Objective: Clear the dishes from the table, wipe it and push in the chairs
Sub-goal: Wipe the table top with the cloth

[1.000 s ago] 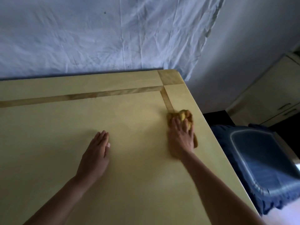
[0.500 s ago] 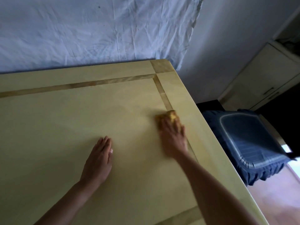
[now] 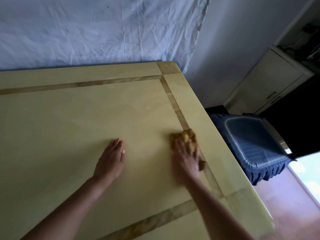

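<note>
Mustard crumpled cloth (image 3: 185, 135) is lying under your right hand (image 3: 186, 159), straight fingers pressing it to wipe the pale wooden table (image 3: 69, 127); your left hand (image 3: 110, 159) is bracing flat

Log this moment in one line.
step: wipe | right hand: presses cloth on table | left hand: flat on table | chair: out

1. Table (image 3: 69, 127): pale yellow, framed by brown wood-grain bands (image 3: 83, 84).
2. Cloth (image 3: 186, 135) under my right hand (image 3: 186, 158): mustard-orange.
3. Chair cushion (image 3: 251, 142): dark blue, with a paler striped border.
4. Hanging sheet (image 3: 86, 32): bluish white.
5. Floor (image 3: 285, 205): reddish brown.
</note>
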Demonstrator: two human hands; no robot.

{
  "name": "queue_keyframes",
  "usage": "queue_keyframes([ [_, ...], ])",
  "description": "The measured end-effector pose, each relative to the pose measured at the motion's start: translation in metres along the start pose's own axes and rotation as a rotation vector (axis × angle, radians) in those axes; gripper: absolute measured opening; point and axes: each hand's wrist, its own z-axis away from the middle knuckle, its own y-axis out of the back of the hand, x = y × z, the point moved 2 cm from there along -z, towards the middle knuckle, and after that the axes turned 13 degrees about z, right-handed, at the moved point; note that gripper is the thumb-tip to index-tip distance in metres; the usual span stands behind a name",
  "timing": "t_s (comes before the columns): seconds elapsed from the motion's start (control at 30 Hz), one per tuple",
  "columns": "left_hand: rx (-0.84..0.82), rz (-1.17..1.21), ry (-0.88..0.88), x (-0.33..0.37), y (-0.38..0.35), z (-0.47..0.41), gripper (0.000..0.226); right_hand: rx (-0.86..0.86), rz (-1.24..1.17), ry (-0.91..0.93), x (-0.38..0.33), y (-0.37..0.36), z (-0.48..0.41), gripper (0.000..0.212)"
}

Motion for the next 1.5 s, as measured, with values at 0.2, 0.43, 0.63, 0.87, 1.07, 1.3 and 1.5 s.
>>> queue_keyframes([
  [0.2,-0.023,0.018,-0.036,0.011,-0.004,0.046,0.048,0.094,0.003,0.391,-0.114,-0.017,0.104,0.054],
  [0.43,-0.047,0.028,-0.055,0.010,-0.017,0.090,0.048,0.058,0.058,0.250,-0.017,-0.020,0.079,0.057],
  [0.63,-0.067,0.037,-0.069,0.013,-0.028,0.116,0.048,-0.033,-0.030,-0.201,0.124,-0.024,0.077,0.058],
  [0.87,-0.067,0.023,-0.051,0.010,-0.028,0.143,0.049,-0.030,-0.078,-0.344,0.114,-0.035,0.112,0.057],
  [1.07,-0.036,-0.002,-0.033,0.023,-0.035,0.158,0.048,0.083,-0.049,0.188,-0.027,-0.041,0.202,0.050],
  [1.3,-0.017,-0.021,-0.036,0.037,-0.043,0.181,0.047,0.155,0.058,0.554,-0.048,-0.051,0.244,0.049],
  [1.5,-0.042,-0.009,-0.051,0.038,-0.050,0.203,0.048,0.098,0.083,0.021,0.121,-0.060,0.206,0.061],
])
